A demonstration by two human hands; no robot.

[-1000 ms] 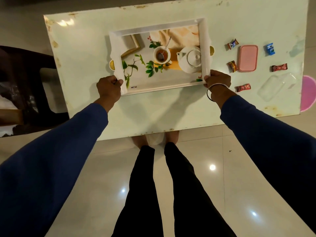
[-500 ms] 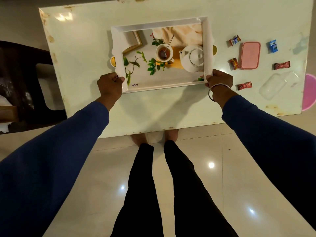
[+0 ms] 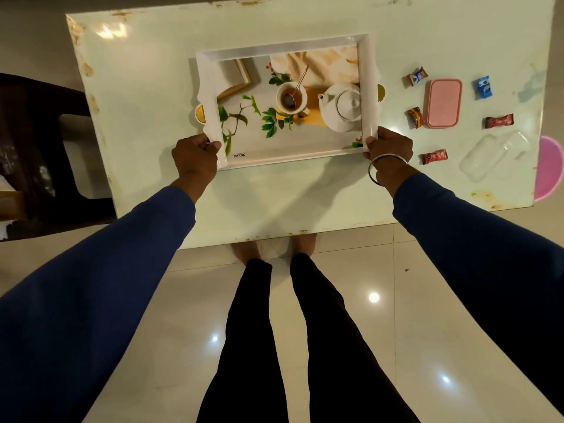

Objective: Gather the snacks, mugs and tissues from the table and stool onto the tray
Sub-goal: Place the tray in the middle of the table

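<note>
Tray (image 3: 213, 53) barely shifts since earlier | left hand (image 3: 193, 157), right hand (image 3: 389, 146) grip its 6 o'clock corners, likely squaring it | snacks (image 3: 435, 156) wait at 3 o'clock

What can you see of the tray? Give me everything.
The tray is rectangular, white, glossy like plastic or melamine, with a raised rim and scalloped short ends, each with a gold handle cutout. Its floor carries a printed picture: teapot, cup of tea with a strainer, green sprigs, a cloth, a frame corner. Nothing real lies in it. It sits about level on or just above the pale table, slightly skewed. The left hand grips its near left corner, the right hand its near right corner.
</note>
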